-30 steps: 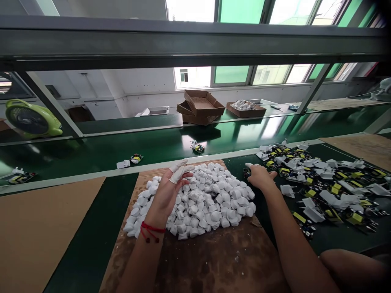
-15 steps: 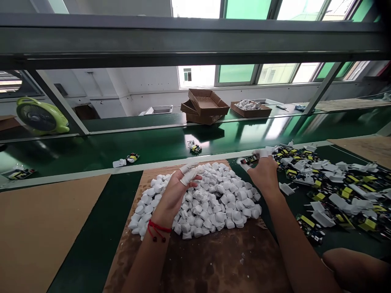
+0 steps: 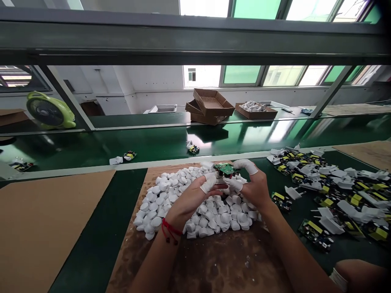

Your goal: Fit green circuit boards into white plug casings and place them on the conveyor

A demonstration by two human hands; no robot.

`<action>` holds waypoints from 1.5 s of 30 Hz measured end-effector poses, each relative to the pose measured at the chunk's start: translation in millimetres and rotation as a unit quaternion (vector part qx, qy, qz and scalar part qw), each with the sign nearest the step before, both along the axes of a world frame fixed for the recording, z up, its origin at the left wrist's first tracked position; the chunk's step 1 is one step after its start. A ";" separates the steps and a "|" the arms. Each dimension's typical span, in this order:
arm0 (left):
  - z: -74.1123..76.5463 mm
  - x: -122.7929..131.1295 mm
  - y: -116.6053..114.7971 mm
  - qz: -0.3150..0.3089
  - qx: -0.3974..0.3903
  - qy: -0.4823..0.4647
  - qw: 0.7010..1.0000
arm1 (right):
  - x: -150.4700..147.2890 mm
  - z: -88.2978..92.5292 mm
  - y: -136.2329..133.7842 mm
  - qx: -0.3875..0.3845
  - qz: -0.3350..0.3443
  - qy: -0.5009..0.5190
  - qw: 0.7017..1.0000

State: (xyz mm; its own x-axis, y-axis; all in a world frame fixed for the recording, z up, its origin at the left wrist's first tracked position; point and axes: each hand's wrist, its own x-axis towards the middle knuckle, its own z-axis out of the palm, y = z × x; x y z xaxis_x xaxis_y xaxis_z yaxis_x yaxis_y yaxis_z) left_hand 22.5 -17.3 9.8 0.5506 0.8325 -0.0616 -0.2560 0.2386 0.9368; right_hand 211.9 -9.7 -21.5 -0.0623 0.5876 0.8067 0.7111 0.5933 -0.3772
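A green circuit board (image 3: 225,168) with parts on its underside is held between my two hands above a heap of small white plastic caps (image 3: 171,191). My right hand (image 3: 255,185), with white covers on its fingertips, pinches the board's right side. At the board's left side, the covered thumb and fingers of my left hand (image 3: 194,197) close on it; a red cord is round this wrist. The heap lies on a brown board (image 3: 214,260). To the right spreads a pile of circuit boards with white plug housings (image 3: 336,183).
A green conveyor belt (image 3: 146,142) crosses behind, carrying a few board-and-housing pieces (image 3: 193,147). Cardboard trays (image 3: 214,103) stand beyond it. A metal beam (image 3: 195,38) runs overhead. A green fan (image 3: 50,110) is at left, a cardboard sheet (image 3: 55,224) nearer. Bare skin of a limb (image 3: 363,272) shows lower right.
My right hand has come left from beside the pile with the circuit board, now turned green side up. My left hand has moved right to meet it and closed on the board.
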 end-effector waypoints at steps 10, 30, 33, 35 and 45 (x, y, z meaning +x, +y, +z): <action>-12.3 8.5 9.8 0.163 -0.084 -0.070 0.981 | -20.3 7.3 -9.2 0.038 0.073 -0.107 0.991; -0.2 0.2 15.8 0.210 -0.137 -0.211 0.945 | 20.7 18.6 -4.0 -0.327 0.005 -0.303 0.895; 0.7 0.0 16.3 0.212 -0.131 -0.213 0.945 | 19.6 21.6 -4.8 -0.333 0.018 -0.305 0.892; 1.1 0.5 15.4 0.213 -0.123 -0.210 0.946 | 17.9 22.7 -5.4 -0.336 0.020 -0.308 0.890; -5.7 0.0 13.7 0.198 -0.080 -0.195 0.957 | 14.1 26.0 -7.7 -0.328 0.045 -0.252 0.909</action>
State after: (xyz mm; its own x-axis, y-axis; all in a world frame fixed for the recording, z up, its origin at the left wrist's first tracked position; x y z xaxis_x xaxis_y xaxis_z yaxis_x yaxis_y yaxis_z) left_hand 22.5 -3.6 4.0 0.2008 0.9778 -0.0597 -0.6795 0.1829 0.7105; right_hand 226.0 -17.5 4.5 -0.3991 0.9062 0.1400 0.8515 0.4229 -0.3100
